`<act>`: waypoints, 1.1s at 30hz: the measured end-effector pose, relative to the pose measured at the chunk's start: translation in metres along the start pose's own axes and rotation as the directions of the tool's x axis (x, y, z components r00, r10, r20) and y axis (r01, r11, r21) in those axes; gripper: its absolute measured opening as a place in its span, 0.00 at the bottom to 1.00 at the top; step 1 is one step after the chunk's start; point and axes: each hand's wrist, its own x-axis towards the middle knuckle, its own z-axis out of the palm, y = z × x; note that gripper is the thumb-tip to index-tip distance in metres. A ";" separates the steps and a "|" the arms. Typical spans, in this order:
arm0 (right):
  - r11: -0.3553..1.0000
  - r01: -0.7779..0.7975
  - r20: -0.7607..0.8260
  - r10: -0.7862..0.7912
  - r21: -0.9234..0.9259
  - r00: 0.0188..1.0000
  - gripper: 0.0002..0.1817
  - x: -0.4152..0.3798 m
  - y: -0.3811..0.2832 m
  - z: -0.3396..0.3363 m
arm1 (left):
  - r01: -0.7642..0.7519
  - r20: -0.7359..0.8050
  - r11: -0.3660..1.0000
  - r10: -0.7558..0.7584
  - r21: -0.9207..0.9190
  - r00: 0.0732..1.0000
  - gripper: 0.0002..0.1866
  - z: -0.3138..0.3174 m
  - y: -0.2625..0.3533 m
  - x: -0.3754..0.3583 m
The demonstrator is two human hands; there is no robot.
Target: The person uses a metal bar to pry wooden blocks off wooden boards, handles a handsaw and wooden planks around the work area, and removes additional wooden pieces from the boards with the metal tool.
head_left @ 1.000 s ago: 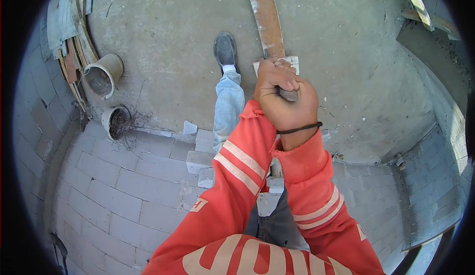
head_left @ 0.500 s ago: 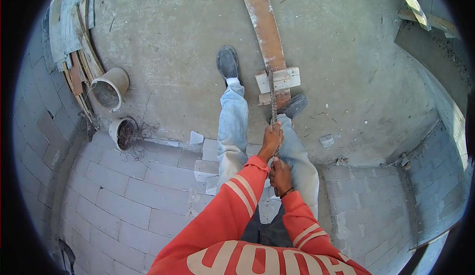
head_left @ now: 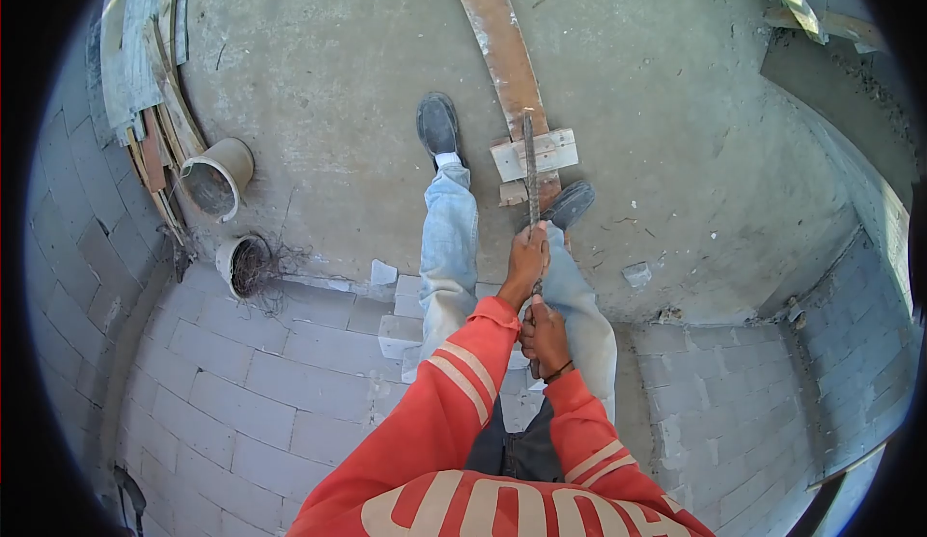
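My left hand (head_left: 526, 262) is closed around a long ribbed steel bar (head_left: 531, 175) between my legs. Closer to my body, my right hand (head_left: 547, 337) grips the same bar. The bar points away from me, its far tip overlapping a long brown plank (head_left: 502, 49) on the floor. Pale cross pieces of wood (head_left: 557, 150) lie at the near part of the plank, beneath the bar in this view. My right shoe (head_left: 570, 205) is beside these pieces, over the plank's near end. Further left, my left shoe (head_left: 438, 127) rests on the concrete.
Two buckets lie tipped on the left, one larger (head_left: 232, 162) and one (head_left: 228, 265) with tangled wire (head_left: 259, 271). Scrap boards (head_left: 169, 102) are stacked behind them. Pale blocks (head_left: 398, 334) sit by my left leg, along the edge of the block surface (head_left: 261, 378).
The bar's far tip has shifted slightly farther along the plank. Both hands keep their grip, and the whole view has moved a little.
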 end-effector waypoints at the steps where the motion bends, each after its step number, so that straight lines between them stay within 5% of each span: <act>1: 0.989 -0.145 -0.061 0.145 0.006 0.988 0.20 0.000 0.004 -0.002 | 0.156 -0.098 0.985 -0.149 0.074 0.984 0.18 -0.003 -0.012 0.001; 4: 0.949 -0.242 0.082 0.230 0.199 0.970 0.21 -0.007 -0.004 -0.004 | 0.147 -0.080 0.989 -0.146 0.012 0.986 0.18 -0.002 -0.002 -0.004; 11: 0.928 -0.229 0.080 0.215 0.294 0.973 0.22 -0.018 -0.028 0.028 | 0.109 -0.019 0.994 -0.108 0.005 0.994 0.20 -0.019 0.012 0.000; 20: 0.987 -0.148 0.027 0.146 0.070 0.989 0.24 -0.003 -0.001 0.013 | 0.059 -0.042 0.995 -0.056 0.077 0.998 0.21 -0.018 -0.003 -0.002; 22: 0.939 0.157 -0.017 -0.170 -0.305 0.985 0.25 0.007 0.021 0.005 | -0.090 0.001 0.990 0.090 0.113 0.996 0.20 -0.019 0.001 -0.007; 23: 0.939 0.158 -0.016 -0.171 -0.305 0.985 0.25 0.008 0.023 0.003 | -0.091 0.001 0.989 0.092 0.114 0.996 0.20 -0.018 0.007 -0.012; 25: 0.746 0.460 0.080 -0.485 -0.482 0.871 0.25 0.014 0.021 0.000 | -0.274 -0.075 0.960 0.278 0.055 0.958 0.20 -0.013 0.025 -0.021; 28: 0.634 0.541 0.219 -0.515 -0.553 0.828 0.26 0.014 -0.015 -0.004 | -0.468 -0.115 0.867 0.454 -0.171 0.883 0.20 -0.004 0.050 -0.031; 32: 0.586 0.453 0.141 -0.499 -0.672 0.855 0.27 0.048 0.033 -0.043 | -0.389 -0.138 0.902 0.368 -0.186 0.919 0.20 -0.012 -0.048 0.014; 33: 0.607 0.360 0.056 -0.460 -0.708 0.886 0.27 0.061 0.063 -0.059 | -0.233 -0.140 0.967 0.218 -0.107 0.966 0.20 -0.011 -0.085 0.019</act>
